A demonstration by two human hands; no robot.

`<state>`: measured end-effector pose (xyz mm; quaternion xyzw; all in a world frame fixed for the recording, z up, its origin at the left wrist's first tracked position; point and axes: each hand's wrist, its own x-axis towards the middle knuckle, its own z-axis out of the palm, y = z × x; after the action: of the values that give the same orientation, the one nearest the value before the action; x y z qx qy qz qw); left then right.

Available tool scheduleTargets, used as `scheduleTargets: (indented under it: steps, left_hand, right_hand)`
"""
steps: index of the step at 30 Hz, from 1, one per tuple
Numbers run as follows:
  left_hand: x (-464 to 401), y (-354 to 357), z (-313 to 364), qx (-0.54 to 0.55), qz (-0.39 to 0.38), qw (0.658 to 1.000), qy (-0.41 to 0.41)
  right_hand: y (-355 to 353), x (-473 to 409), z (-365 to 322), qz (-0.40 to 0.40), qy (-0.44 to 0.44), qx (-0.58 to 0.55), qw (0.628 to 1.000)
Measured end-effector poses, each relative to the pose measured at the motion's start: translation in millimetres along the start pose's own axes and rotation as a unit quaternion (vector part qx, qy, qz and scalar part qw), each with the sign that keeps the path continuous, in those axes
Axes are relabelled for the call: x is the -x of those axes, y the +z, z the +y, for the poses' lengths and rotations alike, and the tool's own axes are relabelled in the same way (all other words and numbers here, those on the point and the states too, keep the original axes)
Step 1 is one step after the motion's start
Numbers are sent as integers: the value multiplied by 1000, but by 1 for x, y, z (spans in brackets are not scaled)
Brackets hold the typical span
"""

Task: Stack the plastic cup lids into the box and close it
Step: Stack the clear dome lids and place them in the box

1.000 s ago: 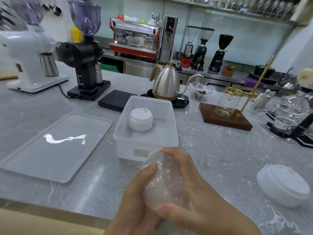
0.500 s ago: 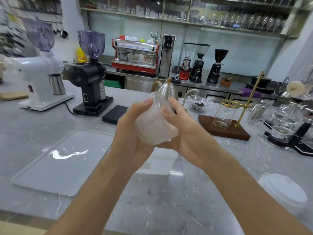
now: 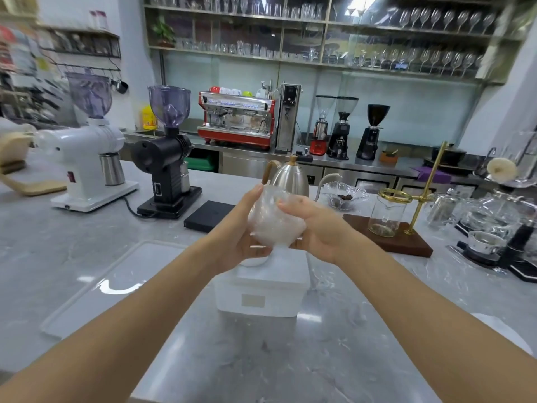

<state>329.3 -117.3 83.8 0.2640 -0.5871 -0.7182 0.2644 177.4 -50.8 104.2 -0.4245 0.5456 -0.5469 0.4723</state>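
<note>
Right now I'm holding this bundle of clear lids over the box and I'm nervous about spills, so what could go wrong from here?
1. The clear lids are slick and only pinched between the left hand and right hand; a loose grip could scatter them.
2. The white box sits mostly hidden beneath your hands, so lowering blind may catch its rim.
3. The kettle and glass dish stand close behind; reaching too far forward could knock them.

counter (image 3: 72, 257): glossy grey marble | kettle (image 3: 289, 178): shiny metal | box (image 3: 261, 295): matt white plastic
</note>
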Motion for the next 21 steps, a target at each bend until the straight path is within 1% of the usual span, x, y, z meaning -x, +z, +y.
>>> scheduleTargets:
  steps: [4,7,10,12,14,17,18,21]
  left_hand:
    - [-1,-5,-6,-13,38,999,-32]
    - [-7,-8,-6,4,88,995,-55]
    - [-14,-11,-1,15,113,992,-61]
    - [-19,-11,-1,11,122,989,-78]
    - [-23,-10,-4,2,127,986,-108]
    - [-31,-10,-14,-1,144,976,-166]
    - [-34,-11,-18,0,151,971,-183]
    - [-42,-11,-27,-21,157,963,-219]
  right_hand:
    - [-3,-4,12,5,-8,55,998]
    - [-7,-8,14,-6,19,31,999]
    - [-12,-13,14,-2,15,26,1000]
    - [-12,-16,14,23,6,67,997]
    - [-13,-20,19,63,1,141,988]
    - [-19,-23,28,124,-25,266,956]
    - [-22,-23,31,125,-28,289,949]
    - [-28,-23,45,86,-5,359,929]
